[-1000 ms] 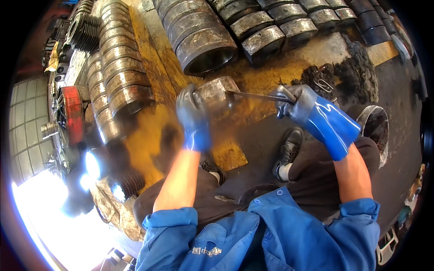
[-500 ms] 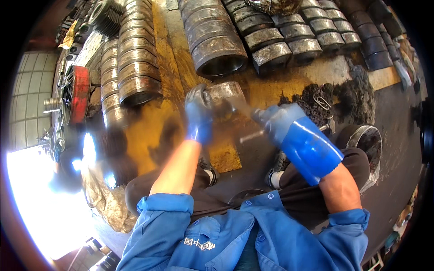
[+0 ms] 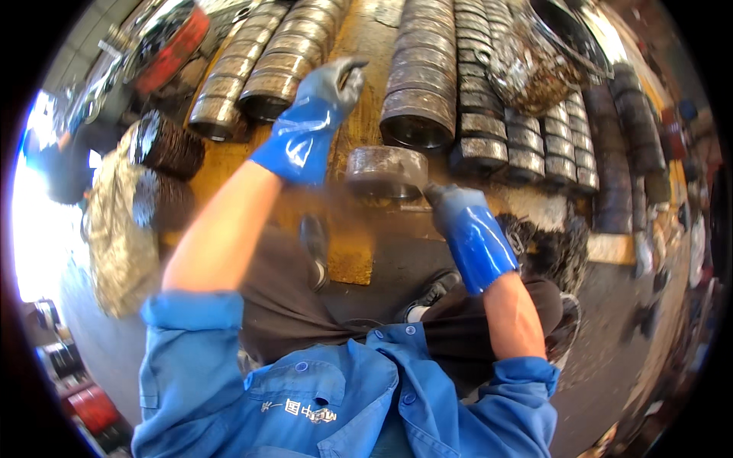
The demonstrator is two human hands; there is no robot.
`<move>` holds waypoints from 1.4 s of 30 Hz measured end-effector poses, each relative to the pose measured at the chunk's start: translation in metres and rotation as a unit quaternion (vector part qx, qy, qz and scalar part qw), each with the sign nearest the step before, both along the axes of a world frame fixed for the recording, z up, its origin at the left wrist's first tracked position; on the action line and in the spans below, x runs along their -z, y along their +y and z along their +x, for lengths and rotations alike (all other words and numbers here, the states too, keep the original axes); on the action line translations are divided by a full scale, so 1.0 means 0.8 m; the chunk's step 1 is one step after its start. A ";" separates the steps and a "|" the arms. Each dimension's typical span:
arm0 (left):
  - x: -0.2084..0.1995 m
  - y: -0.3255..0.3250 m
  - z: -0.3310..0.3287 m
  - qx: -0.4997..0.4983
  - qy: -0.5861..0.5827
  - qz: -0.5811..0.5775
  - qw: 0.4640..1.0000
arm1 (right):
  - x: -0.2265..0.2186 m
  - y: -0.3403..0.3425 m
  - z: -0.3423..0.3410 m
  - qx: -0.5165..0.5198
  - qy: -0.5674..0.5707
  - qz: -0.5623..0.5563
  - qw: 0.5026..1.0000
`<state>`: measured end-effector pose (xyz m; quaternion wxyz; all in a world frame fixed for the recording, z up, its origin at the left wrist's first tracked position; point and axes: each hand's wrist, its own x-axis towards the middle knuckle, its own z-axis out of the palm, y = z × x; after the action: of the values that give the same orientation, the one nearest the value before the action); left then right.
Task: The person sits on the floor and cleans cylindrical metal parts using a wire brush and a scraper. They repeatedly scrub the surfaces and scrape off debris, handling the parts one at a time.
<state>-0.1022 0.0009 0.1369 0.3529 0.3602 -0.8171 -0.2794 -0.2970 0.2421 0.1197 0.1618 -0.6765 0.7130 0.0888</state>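
A thick metal ring (image 3: 387, 169) lies in front of me with its dark bore partly showing, beside my right hand. My right hand (image 3: 456, 208), in a blue rubber glove with a grey-black palm, is closed at the ring's right side. A thin metal tool (image 3: 415, 208) sticks out of its fingers below the ring; its full shape is hidden and blurred. My left hand (image 3: 334, 85), gloved alike, is raised beyond the ring, between two groups of metal ring rows. Its fingers are half-curled, with nothing visible between them.
Rows of metal rings (image 3: 418, 99) lie end to end beyond my hands, with more rings (image 3: 286, 76) at left. An oily bundle (image 3: 534, 72) rests on the right-hand rows. Dark shavings (image 3: 561, 256) lie at right. Ribbed dark cylinders (image 3: 164, 145) and a crumpled sack (image 3: 122, 237) stand left.
My left hand has left the ring and moved outward, away from me. The right hand stays beside the ring, gripping the tool. The whole view has shifted as my head moved.
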 end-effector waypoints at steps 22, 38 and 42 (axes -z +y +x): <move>-0.095 -0.001 0.077 -0.151 0.101 0.000 0.983 | -0.039 -0.048 0.094 -0.045 0.121 0.060 0.990; 0.044 0.066 0.056 0.080 -0.450 0.082 0.886 | -0.039 -0.040 0.081 -0.036 0.081 0.050 0.995; 0.097 0.100 0.023 0.125 -0.538 0.045 0.832 | -0.036 -0.033 0.068 -0.023 0.078 0.048 0.996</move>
<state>-0.0835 0.0812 0.0594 -0.1974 0.3639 -0.9024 -0.1191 -0.2424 0.2155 0.1488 0.1356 -0.6752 0.7026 0.1791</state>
